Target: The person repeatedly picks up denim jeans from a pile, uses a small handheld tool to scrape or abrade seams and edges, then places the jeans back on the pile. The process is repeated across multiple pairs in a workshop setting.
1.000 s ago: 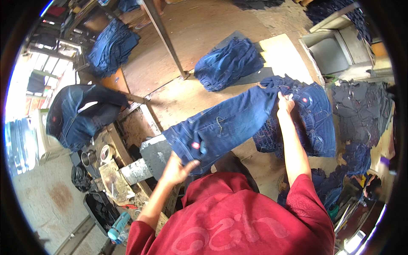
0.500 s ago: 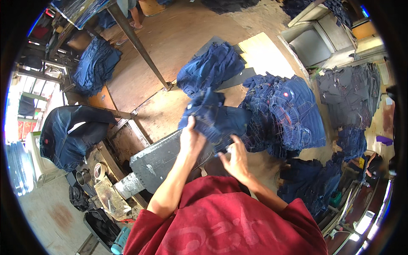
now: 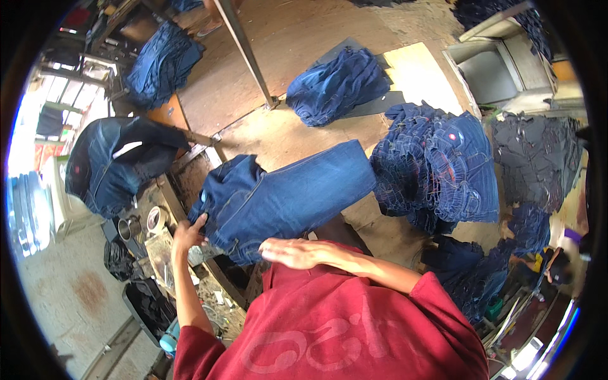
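Observation:
A pair of blue jeans (image 3: 304, 187) lies stretched out in front of me over the dark narrow board, which it now largely hides. Its bunched end is at the left, and one smooth leg reaches to the right. My left hand (image 3: 188, 234) is closed on the bunched end, thumb on top. Along the near edge of the jeans, my right hand (image 3: 290, 253) has its fingers stretched flat and holds nothing; whether the fingertips touch the cloth is hard to tell.
To the right is a tall stack of jeans (image 3: 465, 168); a folded denim pile (image 3: 339, 85) lies ahead on the floor. At the left are dark jeans (image 3: 104, 164) draped over a support, a tape roll (image 3: 157, 219) and a metal cup (image 3: 129, 228). A metal post (image 3: 244, 50) stands ahead.
The jeans, bunched up between both hands before, are now spread out lengthwise. My left hand has moved left with one end; my right hand has let go and moved left and nearer me.

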Demonstrator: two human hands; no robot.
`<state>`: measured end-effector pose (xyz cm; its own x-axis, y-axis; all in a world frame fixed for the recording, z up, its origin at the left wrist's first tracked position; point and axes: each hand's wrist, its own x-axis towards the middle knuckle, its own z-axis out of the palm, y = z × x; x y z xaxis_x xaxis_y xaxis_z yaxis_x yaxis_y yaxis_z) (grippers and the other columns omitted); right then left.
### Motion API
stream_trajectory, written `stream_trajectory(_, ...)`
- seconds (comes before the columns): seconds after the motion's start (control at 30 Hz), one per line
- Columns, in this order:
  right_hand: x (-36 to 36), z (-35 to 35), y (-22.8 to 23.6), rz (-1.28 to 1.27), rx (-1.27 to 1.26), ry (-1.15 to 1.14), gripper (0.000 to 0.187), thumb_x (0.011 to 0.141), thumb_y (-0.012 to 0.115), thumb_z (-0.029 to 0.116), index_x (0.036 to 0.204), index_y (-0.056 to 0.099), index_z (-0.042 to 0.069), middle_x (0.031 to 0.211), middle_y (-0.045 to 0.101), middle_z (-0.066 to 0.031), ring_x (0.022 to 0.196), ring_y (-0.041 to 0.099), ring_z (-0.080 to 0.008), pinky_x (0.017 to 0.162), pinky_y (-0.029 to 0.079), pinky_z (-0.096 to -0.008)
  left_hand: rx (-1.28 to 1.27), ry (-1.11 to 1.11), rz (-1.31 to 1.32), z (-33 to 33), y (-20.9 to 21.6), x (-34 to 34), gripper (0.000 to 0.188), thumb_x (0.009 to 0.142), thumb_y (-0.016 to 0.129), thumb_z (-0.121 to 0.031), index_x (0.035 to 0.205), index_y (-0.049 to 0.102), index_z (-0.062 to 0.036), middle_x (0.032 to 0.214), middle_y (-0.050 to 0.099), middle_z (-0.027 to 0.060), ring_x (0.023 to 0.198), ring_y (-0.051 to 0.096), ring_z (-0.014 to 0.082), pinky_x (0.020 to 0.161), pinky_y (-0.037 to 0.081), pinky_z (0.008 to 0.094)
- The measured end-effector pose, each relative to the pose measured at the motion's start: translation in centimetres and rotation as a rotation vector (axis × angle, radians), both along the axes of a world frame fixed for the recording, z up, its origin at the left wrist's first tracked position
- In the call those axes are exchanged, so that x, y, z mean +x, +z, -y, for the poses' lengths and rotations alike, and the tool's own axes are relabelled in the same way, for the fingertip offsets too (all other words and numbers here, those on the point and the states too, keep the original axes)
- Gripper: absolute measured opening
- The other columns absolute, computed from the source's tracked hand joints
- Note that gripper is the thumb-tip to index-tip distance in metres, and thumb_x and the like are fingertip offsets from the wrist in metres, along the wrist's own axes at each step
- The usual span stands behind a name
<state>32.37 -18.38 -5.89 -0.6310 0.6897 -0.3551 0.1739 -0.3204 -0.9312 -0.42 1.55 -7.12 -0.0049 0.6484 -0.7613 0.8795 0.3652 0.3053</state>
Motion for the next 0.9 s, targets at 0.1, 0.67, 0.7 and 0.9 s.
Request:
stream_trajectory(0.1,4.0,1.2,1.9,0.171,-0.017,-0.439,0.033,0.117,0.048,0.038,0.12,0.058,0.007,0.108,0.076,-0.0185,0.099,0.075,-0.0365,0.084,0.056,-0.0502,0.504,-0.256,-0.53,-2.5,4.2,4.7,0.062,0.095,0.08,-0.057,0.107,0.075,0.0028,0.094,0.078,0.0256,0.085,0.079,0.0385,0.078,0.061,0.0476)
stream_trajectory(0.67,5.8,1.1,-1.6,0.903,0.773,-0.836,0.024,0.093,0.08,0.008,0.116,0.077,0.008,0.083,0.078,-0.0053,0.065,0.072,-0.0239,0.068,0.056,-0.0384,0.74,-0.956,0.473,-4.3,-12.5,33.2,0.079,0.098,0.058,-0.077,0.071,0.078,-0.0045,0.064,0.07,0.0216,0.062,0.075,0.0399,0.059,0.06,0.0478)
stream_trajectory(0.7,5.5,0.7,-2.0,0.957,0.802,-0.794,0.019,0.091,0.081,0.006,0.11,0.079,0.007,0.084,0.079,-0.0062,0.066,0.073,-0.0237,0.067,0.058,-0.0374,0.763,-0.929,0.524,-4.4,-13.2,33.5,0.078,0.099,0.059,-0.075,0.069,0.077,-0.0052,0.064,0.071,0.021,0.062,0.074,0.0401,0.059,0.06,0.0475)
stream_trajectory(0.9,4.2,-3.1,-4.4,1.037,0.751,-0.783,0.015,0.091,0.08,0.008,0.106,0.081,0.01,0.084,0.079,-0.0038,0.062,0.071,-0.0192,0.061,0.057,-0.0335,0.783,-0.77,0.526,-4.2,-16.5,34.0,0.059,0.104,0.064,-0.062,0.082,0.07,-0.0078,0.066,0.071,0.0183,0.061,0.073,0.0407,0.059,0.059,0.0508)
